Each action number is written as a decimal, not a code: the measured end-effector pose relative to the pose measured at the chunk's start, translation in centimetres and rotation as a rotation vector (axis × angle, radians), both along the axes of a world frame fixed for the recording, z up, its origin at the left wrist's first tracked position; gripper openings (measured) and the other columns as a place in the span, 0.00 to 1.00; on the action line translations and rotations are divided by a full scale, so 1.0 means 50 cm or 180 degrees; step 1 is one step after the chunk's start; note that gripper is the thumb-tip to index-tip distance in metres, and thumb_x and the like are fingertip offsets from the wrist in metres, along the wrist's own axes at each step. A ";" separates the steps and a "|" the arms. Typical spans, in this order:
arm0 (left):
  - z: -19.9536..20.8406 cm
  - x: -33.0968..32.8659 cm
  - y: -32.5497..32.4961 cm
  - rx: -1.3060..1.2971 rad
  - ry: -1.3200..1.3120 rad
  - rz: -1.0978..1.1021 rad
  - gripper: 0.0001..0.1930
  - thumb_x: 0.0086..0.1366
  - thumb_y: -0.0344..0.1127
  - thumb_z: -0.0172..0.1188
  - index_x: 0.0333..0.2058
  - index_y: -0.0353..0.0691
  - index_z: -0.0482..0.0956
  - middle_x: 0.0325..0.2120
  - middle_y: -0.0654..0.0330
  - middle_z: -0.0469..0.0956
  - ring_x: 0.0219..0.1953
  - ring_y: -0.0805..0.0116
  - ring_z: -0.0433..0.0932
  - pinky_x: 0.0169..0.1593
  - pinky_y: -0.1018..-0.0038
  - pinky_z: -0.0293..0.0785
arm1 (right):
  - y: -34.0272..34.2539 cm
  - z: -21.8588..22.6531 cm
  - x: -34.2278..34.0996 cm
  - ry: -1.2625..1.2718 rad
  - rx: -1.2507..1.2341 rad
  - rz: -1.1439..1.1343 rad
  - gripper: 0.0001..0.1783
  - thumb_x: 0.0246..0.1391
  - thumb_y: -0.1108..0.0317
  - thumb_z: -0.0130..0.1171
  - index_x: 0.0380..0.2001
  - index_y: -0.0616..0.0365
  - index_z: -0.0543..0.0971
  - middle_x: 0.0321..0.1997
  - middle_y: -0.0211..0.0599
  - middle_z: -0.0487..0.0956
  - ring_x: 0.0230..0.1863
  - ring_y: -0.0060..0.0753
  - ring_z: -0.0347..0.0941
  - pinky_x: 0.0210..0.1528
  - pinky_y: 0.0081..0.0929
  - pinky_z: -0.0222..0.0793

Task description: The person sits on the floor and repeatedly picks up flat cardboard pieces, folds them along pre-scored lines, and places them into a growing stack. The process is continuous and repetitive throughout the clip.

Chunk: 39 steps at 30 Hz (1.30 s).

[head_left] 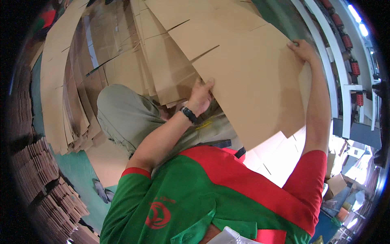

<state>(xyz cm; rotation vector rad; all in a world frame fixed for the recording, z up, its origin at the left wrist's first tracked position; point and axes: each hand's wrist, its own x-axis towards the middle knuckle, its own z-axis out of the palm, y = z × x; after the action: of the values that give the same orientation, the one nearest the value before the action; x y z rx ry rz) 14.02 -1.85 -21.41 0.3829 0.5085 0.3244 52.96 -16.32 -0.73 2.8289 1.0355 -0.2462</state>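
A large flat brown cardboard sheet (248, 77) with cut slots is held up in front of me, tilted. My right hand (302, 51) pinches its right edge, with the arm stretched out. At its left edge, my left hand (200, 97) is closed on the border, thumb up; the other fingers are partly hidden. A black watch (189, 114) is on my left wrist. Beneath and to the left of the sheet, more slotted cardboard sheets (166, 61) lie fanned and overlapping near my bent knee (122, 103).
Stacks of cardboard (34, 171) stand at the far left beside a green floor (69, 168). Along the right runs a white metal frame (345, 101) with red rollers (355, 67). Pale sheets (272, 156) lie to the right of my body.
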 end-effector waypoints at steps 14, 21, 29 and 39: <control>0.064 -0.045 -0.114 0.0296 -0.0564 -0.1346 0.22 0.65 0.31 0.59 0.55 0.45 0.65 0.52 0.63 0.72 0.52 0.67 0.73 0.56 0.65 0.71 | 0.051 0.001 0.048 -0.0299 0.0460 -0.0069 0.33 0.52 0.36 0.53 0.38 0.59 0.82 0.40 0.50 0.81 0.42 0.48 0.78 0.47 0.41 0.70; 0.051 -0.040 -0.122 0.0571 -0.0582 -0.1593 0.19 0.65 0.30 0.58 0.54 0.43 0.67 0.51 0.61 0.75 0.49 0.69 0.75 0.53 0.65 0.73 | 0.052 0.138 -0.072 -0.0674 0.1470 -0.0090 0.23 0.50 0.49 0.61 0.31 0.62 0.83 0.27 0.45 0.82 0.31 0.34 0.78 0.36 0.35 0.71; 0.070 -0.042 -0.124 0.0552 -0.0392 -0.1559 0.17 0.66 0.27 0.56 0.53 0.36 0.68 0.49 0.55 0.76 0.49 0.65 0.76 0.54 0.65 0.73 | 0.080 0.228 -0.191 -0.0921 0.1737 0.0133 0.25 0.49 0.48 0.61 0.32 0.63 0.82 0.29 0.47 0.81 0.32 0.39 0.78 0.38 0.35 0.71; 0.061 -0.040 -0.130 0.0574 -0.0475 -0.1469 0.16 0.65 0.25 0.56 0.52 0.39 0.71 0.48 0.58 0.77 0.47 0.67 0.77 0.52 0.68 0.74 | 0.066 0.219 -0.154 -0.0921 0.1744 0.0169 0.28 0.52 0.42 0.57 0.34 0.62 0.81 0.31 0.43 0.81 0.34 0.35 0.77 0.38 0.32 0.70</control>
<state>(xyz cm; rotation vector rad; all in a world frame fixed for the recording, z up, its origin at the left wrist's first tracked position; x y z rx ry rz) 12.02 -8.33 -18.37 0.6315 0.2335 -0.0494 45.24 -13.04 10.24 3.1492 1.2602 0.5180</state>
